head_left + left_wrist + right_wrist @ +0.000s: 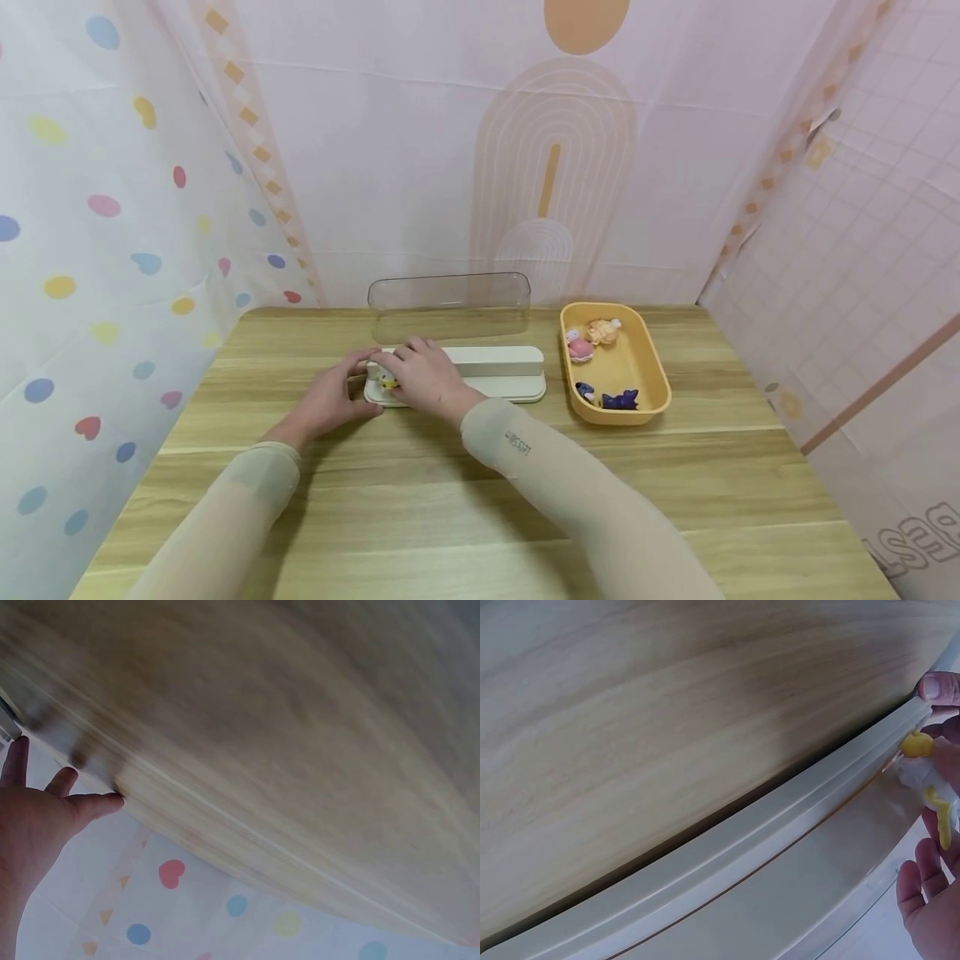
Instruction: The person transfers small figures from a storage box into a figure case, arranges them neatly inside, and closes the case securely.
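Observation:
A long white stepped display base (pixel 502 383) lies on the table. At its left end is a small white and yellow figurine (pixel 387 381), pinched by my right hand (pixel 423 379). The figurine (pixel 919 772) shows close up in the right wrist view, partly hidden by fingers. My left hand (pixel 330 400) holds the base's left end, its thumb at the front corner and a finger reaching toward the back. Part of the left hand (pixel 37 825) appears in the left wrist view, fingers spread near the table surface.
Behind the base stands a clear cover (pixel 450 312) with a dark rim. To the right, a yellow tray (pixel 652 367) holds several figurines, including a pink one (pixel 580 347), an orange one (pixel 602 332) and a dark blue one (pixel 620 401). Patterned curtains surround the wooden table (pixel 420 517).

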The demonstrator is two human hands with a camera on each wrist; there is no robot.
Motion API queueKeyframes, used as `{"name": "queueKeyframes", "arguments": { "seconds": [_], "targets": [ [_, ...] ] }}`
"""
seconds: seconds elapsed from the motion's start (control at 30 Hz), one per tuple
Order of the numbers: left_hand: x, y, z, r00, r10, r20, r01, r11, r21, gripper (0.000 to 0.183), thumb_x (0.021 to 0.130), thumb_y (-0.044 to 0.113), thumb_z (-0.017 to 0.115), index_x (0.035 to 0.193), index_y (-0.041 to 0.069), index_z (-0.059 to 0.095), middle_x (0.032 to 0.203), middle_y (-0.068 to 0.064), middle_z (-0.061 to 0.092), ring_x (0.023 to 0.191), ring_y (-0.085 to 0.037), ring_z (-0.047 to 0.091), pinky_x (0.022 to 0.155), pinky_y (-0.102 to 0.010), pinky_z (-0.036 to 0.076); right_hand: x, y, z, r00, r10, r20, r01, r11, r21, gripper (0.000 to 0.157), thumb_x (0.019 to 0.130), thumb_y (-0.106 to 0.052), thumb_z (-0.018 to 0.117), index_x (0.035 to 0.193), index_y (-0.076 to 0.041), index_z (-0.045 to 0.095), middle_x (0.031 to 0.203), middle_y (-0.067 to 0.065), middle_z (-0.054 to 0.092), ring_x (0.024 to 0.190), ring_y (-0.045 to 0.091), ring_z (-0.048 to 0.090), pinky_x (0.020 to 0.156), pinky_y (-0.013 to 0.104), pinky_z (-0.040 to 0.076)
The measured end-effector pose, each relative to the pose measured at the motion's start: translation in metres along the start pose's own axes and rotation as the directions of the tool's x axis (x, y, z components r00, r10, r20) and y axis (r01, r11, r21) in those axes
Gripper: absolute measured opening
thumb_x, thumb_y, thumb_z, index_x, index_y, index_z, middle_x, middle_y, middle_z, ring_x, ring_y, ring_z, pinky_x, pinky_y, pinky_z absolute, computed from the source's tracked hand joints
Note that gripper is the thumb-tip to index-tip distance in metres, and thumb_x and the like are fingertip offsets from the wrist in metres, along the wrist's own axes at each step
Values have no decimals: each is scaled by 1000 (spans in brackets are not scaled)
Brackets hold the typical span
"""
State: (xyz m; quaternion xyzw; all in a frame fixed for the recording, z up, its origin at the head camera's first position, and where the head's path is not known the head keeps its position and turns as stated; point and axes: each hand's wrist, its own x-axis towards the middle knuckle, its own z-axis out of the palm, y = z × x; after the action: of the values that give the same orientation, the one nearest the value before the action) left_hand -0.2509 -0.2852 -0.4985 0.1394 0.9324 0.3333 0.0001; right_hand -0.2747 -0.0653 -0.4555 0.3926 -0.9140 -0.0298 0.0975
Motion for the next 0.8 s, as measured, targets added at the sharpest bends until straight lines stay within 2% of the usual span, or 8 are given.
{"name": "queueKeyframes", "arguments": {
  "seconds": [0.27,0.5,0.67,0.8],
  "targets": [
    [-1,0,-1,1000,-9,-4,9,1000,12,95,84,25,95,162,23,41,146,-28,65,140,-53,58,115,-73,43,0,-4,-1,1000,-11,-9,11,1000,-2,66,104,-50,67,162,-30,43,146,-8,67,137,18,54,122,41,44],
    [-1,2,0,1000,-16,-15,16,1000,12,91,82,23,95,158,21,44,143,-30,66,139,-55,57,114,-73,44,-1,-4,1,1000,27,-8,-27,998,56,77,99,-51,74,164,-32,37,153,-5,60,141,19,52,124,41,43],
    [0,2,0,1000,-16,-12,16,1000,2,95,82,24,96,161,19,43,145,-30,65,139,-54,57,115,-72,44,-10,5,-5,999,47,-19,-45,994,96,81,97,-52,77,165,-29,38,157,-3,56,143,19,51,125,42,42],
    [-1,1,1,1000,-23,-6,23,1000,-13,99,81,24,96,163,20,41,147,-32,62,141,-54,56,118,-73,40,-25,22,-14,999,36,-32,-33,994,108,82,97,-51,77,165,-24,39,157,-2,57,143,21,52,126,43,41]
  ]
}}
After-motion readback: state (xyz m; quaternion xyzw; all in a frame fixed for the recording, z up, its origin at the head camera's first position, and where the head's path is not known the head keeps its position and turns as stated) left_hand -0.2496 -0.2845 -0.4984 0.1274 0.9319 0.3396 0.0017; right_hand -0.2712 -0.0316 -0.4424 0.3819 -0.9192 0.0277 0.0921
